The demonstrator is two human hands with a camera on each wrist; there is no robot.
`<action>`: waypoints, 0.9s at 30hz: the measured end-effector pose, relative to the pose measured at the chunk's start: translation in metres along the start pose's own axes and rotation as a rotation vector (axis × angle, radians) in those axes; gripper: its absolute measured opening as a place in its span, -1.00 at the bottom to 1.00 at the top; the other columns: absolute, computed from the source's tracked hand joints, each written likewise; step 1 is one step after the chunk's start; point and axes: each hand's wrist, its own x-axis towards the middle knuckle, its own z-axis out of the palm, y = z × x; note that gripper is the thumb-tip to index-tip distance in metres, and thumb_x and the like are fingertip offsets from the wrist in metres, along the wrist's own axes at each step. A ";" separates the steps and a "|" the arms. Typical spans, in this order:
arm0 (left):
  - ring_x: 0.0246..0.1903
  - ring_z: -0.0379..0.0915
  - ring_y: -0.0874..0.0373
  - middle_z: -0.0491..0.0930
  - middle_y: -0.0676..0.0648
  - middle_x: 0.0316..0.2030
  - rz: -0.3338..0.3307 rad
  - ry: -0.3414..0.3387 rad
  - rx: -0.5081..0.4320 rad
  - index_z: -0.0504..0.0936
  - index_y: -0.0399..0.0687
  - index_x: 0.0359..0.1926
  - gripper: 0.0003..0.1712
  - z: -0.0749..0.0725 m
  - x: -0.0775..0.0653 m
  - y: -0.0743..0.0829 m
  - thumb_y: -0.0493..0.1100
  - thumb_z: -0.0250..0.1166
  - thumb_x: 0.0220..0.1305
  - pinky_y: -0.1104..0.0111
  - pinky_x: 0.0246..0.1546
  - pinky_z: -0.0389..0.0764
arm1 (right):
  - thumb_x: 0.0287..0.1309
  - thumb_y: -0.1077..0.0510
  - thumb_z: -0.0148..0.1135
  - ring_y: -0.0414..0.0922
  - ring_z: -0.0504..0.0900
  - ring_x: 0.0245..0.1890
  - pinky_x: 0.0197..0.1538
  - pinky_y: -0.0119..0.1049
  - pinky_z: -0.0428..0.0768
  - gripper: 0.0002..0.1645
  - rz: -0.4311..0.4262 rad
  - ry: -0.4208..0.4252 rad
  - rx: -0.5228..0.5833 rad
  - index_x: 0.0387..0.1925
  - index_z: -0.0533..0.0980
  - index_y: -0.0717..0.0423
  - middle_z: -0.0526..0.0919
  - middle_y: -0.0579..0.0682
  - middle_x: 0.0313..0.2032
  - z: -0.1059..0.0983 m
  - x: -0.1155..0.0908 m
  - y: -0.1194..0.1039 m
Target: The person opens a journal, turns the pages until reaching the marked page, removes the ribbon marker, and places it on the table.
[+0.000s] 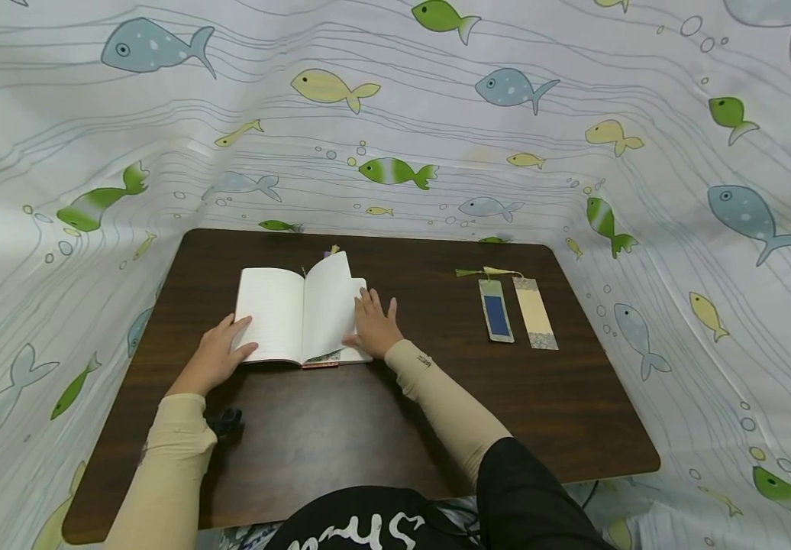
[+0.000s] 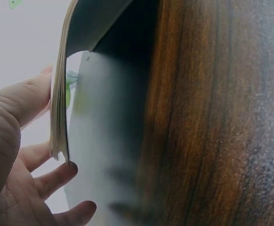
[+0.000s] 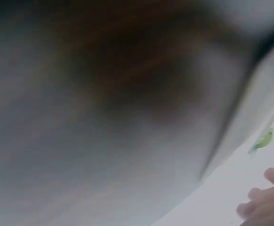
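Note:
An open notebook [image 1: 268, 313] with pale, faintly lined pages lies toward the left of the table. My left hand [image 1: 215, 353] holds its left edge, thumb over the pages; in the left wrist view the page stack [image 2: 60, 101] sits between thumb and fingers. One page [image 1: 328, 305] on the right half stands lifted and curved. Against that page's right side rests my right hand [image 1: 376, 325], fingers straight and spread. Under the lifted page, a patterned strip [image 1: 323, 363] peeks out at the lower edge. A small tassel [image 1: 331, 250] shows above the notebook's top. The right wrist view is mostly blurred.
Two bookmarks lie at the right of the dark wooden table [image 1: 423, 412]: one with a blue panel [image 1: 496, 315], one cream with a speckled end [image 1: 533, 309]. Their tassels [image 1: 488, 271] point left. A fish-patterned curtain [image 1: 395, 122] surrounds the table's back and sides.

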 end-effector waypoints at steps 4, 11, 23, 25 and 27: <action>0.35 -0.25 -0.56 -0.16 -0.51 0.43 0.016 0.014 -0.022 0.08 -0.23 0.46 -0.26 -0.003 -0.001 0.002 0.15 -0.07 0.49 -0.45 0.19 -0.05 | 0.32 -0.28 0.03 -0.05 -0.12 0.52 0.48 0.08 -0.05 -0.01 -0.153 -0.009 0.353 0.52 -0.10 0.11 -0.12 0.02 0.53 -0.014 0.002 -0.016; 0.37 -0.27 -0.55 -0.16 -0.51 0.43 0.031 0.045 -0.110 0.09 -0.27 0.46 -0.29 -0.008 -0.002 0.005 0.15 -0.32 0.55 -0.42 0.22 -0.11 | 0.44 -0.14 -0.07 -0.20 0.01 0.48 0.45 -0.34 0.11 -0.21 -0.338 -0.128 0.548 0.52 -0.07 0.02 -0.01 -0.07 0.51 -0.020 0.003 -0.051; 0.39 -0.13 -0.44 -0.07 -0.49 0.42 0.018 0.114 -0.163 -0.14 -0.39 0.47 -0.15 -0.007 0.000 0.005 0.13 -0.09 0.50 -0.26 0.32 -0.02 | 0.44 -0.13 -0.08 -0.22 0.03 0.48 0.46 -0.19 0.14 -0.38 -0.508 -0.124 0.154 0.44 0.20 -0.09 0.06 -0.09 0.50 -0.002 0.002 -0.075; 0.38 -0.11 -0.44 -0.09 -0.49 0.43 0.011 0.101 -0.122 -0.21 -0.36 0.49 -0.08 -0.006 0.001 0.005 0.07 0.07 0.45 -0.26 0.30 0.04 | 0.47 -0.06 -0.09 -0.23 0.18 0.43 0.42 -0.31 0.20 -0.45 -0.466 -0.027 0.145 0.40 0.28 -0.05 0.22 -0.10 0.43 -0.002 0.002 -0.071; 0.39 -0.13 -0.43 -0.12 -0.48 0.44 0.014 0.095 -0.115 -0.26 -0.34 0.49 -0.05 -0.005 0.002 0.005 -0.01 0.13 0.43 -0.24 0.31 0.03 | 0.47 0.01 -0.07 -0.20 0.35 0.33 0.35 -0.38 0.30 -0.54 -0.355 0.109 0.128 0.31 0.40 -0.01 0.42 -0.09 0.32 -0.003 0.002 -0.066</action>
